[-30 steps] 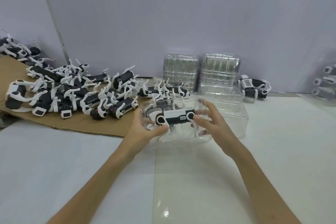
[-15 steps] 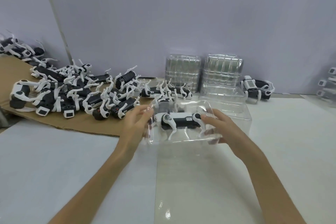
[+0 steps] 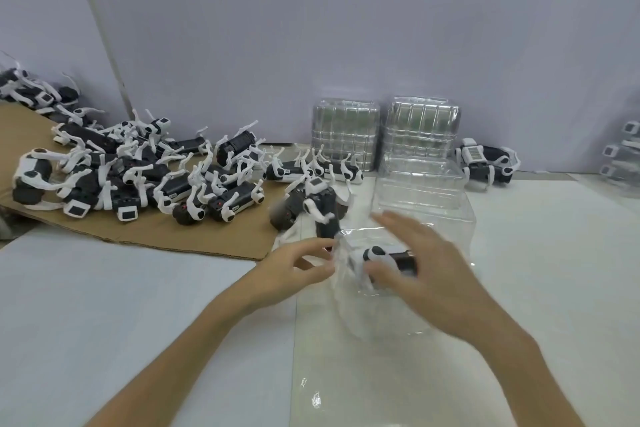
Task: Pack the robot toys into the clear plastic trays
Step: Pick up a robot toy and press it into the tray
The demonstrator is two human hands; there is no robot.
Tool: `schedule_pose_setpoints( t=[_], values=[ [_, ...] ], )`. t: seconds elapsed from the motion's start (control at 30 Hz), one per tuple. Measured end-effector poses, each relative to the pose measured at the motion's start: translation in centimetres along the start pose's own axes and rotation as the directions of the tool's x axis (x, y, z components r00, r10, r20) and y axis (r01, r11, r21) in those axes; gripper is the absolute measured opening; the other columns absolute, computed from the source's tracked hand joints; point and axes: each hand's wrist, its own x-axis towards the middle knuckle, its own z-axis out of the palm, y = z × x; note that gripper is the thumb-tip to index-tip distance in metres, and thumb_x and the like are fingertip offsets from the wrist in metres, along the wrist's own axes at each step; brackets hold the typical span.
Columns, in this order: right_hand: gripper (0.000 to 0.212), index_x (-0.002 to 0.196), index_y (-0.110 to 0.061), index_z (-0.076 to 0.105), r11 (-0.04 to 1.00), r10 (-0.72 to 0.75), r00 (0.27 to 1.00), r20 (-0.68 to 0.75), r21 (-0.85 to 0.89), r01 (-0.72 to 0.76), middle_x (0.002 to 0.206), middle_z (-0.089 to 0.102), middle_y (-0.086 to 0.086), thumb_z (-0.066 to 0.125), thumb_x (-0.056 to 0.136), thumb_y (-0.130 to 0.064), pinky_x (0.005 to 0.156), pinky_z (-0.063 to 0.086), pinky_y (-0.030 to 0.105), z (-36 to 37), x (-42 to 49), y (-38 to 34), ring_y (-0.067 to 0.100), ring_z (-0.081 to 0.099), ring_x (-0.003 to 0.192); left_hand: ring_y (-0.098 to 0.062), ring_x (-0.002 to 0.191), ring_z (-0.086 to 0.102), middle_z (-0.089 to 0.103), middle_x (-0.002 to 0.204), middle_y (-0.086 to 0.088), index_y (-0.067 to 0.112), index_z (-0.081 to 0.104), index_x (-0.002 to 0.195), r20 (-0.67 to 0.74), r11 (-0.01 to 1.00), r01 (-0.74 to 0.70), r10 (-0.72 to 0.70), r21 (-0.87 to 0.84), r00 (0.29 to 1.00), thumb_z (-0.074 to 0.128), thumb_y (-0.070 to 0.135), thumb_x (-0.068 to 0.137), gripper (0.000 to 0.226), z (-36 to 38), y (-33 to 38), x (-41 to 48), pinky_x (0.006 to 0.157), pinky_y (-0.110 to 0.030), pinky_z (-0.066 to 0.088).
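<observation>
Early days on this job. 1 toy (image 3: 375, 255) sits in the tray (image 3: 381, 319) on the table (image 3: 138, 305) right in front, and that's the only one I can count as packed here. Far right edge might have finished packs, too blurry to say. What's left is a lot: the whole pile (image 3: 138, 177) of toys on the cardboard (image 3: 194, 236), a loose one (image 3: 311, 204) just beside it, and 1 more (image 3: 485, 163) by the back wall. Empty trays aren't short, with 2 stacks (image 3: 346, 135) at the back and spare ones (image 3: 420, 180) just behind the tray in use.

Left hand (image 3: 294, 270) has its fingers curled and looks to be pinching the tray's left edge. Right hand (image 3: 429, 274) is spread wide and laid over the toy, thumb at its near side, hiding most of it. Both are motion-blurred.

Versus half a second ago: the tray was up and further back with a hand at each end and the toy in plain view. Now it's lower and nearer, and the right hand has moved across on top of the toy, I'd guess to seat it.
</observation>
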Motion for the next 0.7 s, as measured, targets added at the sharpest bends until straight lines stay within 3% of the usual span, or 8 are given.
schedule_pose_setpoints(
  t=[0.07,0.13,0.23,0.3,0.4,0.5,0.63,0.7],
  values=[
    [0.079,0.15,-0.051,0.024,0.975,-0.024,0.985,0.169,-0.212,0.06,0.162,0.014,-0.022,0.046,0.078,-0.076,0.121,0.017,0.036,2.1,-0.4,-1.3,0.001,0.013,0.148,0.002,0.108,0.063,0.062,0.126,0.028,0.057,0.057,0.126,0.024,1.0,-0.019,0.018,0.021,1.0,0.057,0.055,0.086,0.04,0.2,-0.2,0.0,0.098,-0.027,0.049],
    [0.067,0.149,-0.054,0.022,0.938,-0.038,0.988,0.15,-0.336,0.087,0.163,0.005,-0.023,0.05,0.089,-0.06,0.117,0.015,0.033,3.5,-0.8,-1.7,0.002,0.007,0.149,0.006,0.119,0.055,0.053,0.137,0.032,0.061,0.045,0.135,0.034,0.998,-0.025,0.023,0.051,0.999,0.056,0.052,0.092,0.045,0.4,-0.4,0.1,0.103,-0.024,0.044],
    [0.053,0.139,-0.057,0.04,0.965,-0.079,0.996,0.048,-0.247,0.089,0.158,0.015,-0.033,0.054,0.09,-0.041,0.112,0.021,0.028,3.9,-1.7,-1.7,-0.005,0.017,0.143,-0.003,0.137,0.039,0.038,0.153,0.023,0.05,0.017,0.151,0.02,0.953,-0.043,0.038,0.3,0.999,0.055,0.041,0.099,0.065,1.0,-1.1,0.4,0.105,-0.019,0.029],
    [0.05,0.129,-0.056,0.051,0.982,-0.091,0.996,0.025,-0.167,0.094,0.151,0.025,-0.038,0.056,0.082,-0.039,0.107,0.026,0.025,3.6,-2.5,-1.6,-0.01,0.024,0.137,-0.005,0.14,0.031,0.037,0.154,0.02,0.046,0.012,0.154,-0.002,0.894,-0.049,0.056,0.445,0.998,0.053,0.045,0.098,0.07,1.4,-1.4,0.3,0.11,-0.023,0.019],
    [0.047,0.123,-0.056,0.057,0.983,-0.056,0.998,0.015,-0.173,0.058,0.146,0.031,-0.039,0.061,0.08,-0.038,0.106,0.029,0.025,2.9,-3.6,-1.3,-0.012,0.027,0.136,-0.004,0.143,0.021,0.026,0.159,0.019,0.044,0.015,0.155,-0.028,0.843,-0.049,0.076,0.535,0.997,0.051,0.049,0.096,0.069,1.4,-1.5,0.3,0.115,-0.033,0.016],
    [0.046,0.121,-0.056,0.059,0.978,0.037,0.999,-0.003,-0.204,-0.037,0.144,0.036,-0.037,0.069,0.082,-0.033,0.113,0.03,0.03,1.5,-4.1,-0.2,-0.009,0.032,0.137,-0.009,0.144,0.024,0.019,0.161,0.018,0.048,0.027,0.15,-0.021,0.793,-0.054,0.084,0.607,0.996,0.048,0.047,0.098,0.056,1.1,-1.6,0.3,0.111,-0.035,0.021],
    [0.046,0.13,-0.056,0.049,0.946,0.13,0.991,0.0,-0.299,-0.124,0.147,0.029,-0.036,0.065,0.091,-0.039,0.116,0.007,0.019,-0.7,-4.0,2.1,-0.007,0.021,0.145,-0.01,0.144,0.025,0.02,0.161,0.015,0.046,0.041,0.143,-0.03,0.784,-0.024,0.054,0.62,0.998,0.047,0.046,0.099,0.045,1.0,-1.6,0.3,0.112,-0.036,0.02],
    [0.047,0.135,-0.055,0.045,0.93,0.17,0.985,0.015,-0.334,-0.156,0.148,0.025,-0.036,0.062,0.094,-0.041,0.118,-0.002,0.023,-1.8,-3.8,3.5,-0.004,0.015,0.147,-0.009,0.144,0.025,0.022,0.159,0.017,0.042,0.039,0.145,-0.038,0.782,-0.031,0.069,0.623,0.997,0.048,0.045,0.099,0.046,1.0,-1.7,0.2,0.111,-0.036,0.022]
  ],
)
